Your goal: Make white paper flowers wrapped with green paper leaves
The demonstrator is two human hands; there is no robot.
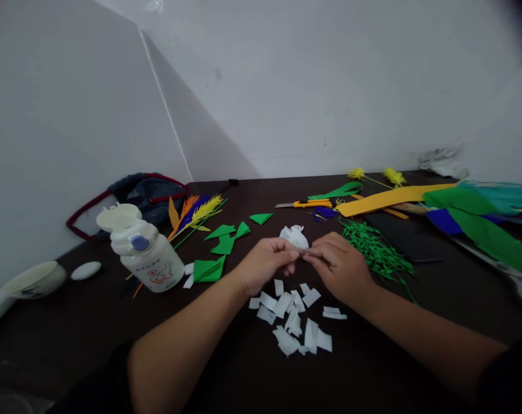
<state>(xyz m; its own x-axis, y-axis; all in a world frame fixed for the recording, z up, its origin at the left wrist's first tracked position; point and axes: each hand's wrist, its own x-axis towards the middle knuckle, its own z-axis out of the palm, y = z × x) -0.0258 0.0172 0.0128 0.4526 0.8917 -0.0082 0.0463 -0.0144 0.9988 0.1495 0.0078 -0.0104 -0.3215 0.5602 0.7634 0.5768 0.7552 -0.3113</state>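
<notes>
**Craft table, head view: inventory L to R**

- Far L edge: pale bowl (35,279), tilted, rim facing up-right. Just beside: small white oval dish or lid (86,270).
- Behind, at wall: dark blue bag w/ red trim (146,192), slumped.
- White glue bottle (146,259), lying tilted, flip cap open, blue nozzle showing, fish pic on label.
- Behind bottle: orange/yellow/blue feathery stems (195,211), fanned.
- Green paper cut pieces (224,238), several, scattered betw. bottle and hands; one more triangle further back.
- Left hand (267,263): fingers closed in pinch, thumb and forefinger tips meeting right hand's tips at centre. Item pinched betw. them too small to ID.
- Crumpled white paper ball (294,236): on table just behind fingertips, touching or nearly; cannot tell which.
- White paper scraps (293,319): loose pile on dark table (92,333), under and near both wrists.
- Right hand (340,265): fingers curled shut in pinch, tips against left hand's.
- Yellow utility knife (310,203): blade out, pointing L, well behind hands.
- Green shredded strips (375,250): heap just R of right hand.
- Back R: two yellow fluffy stems (375,174), long yellow-orange strip (390,199).
- Far R: blue, green and teal sheets (480,221), overlapping.
</notes>
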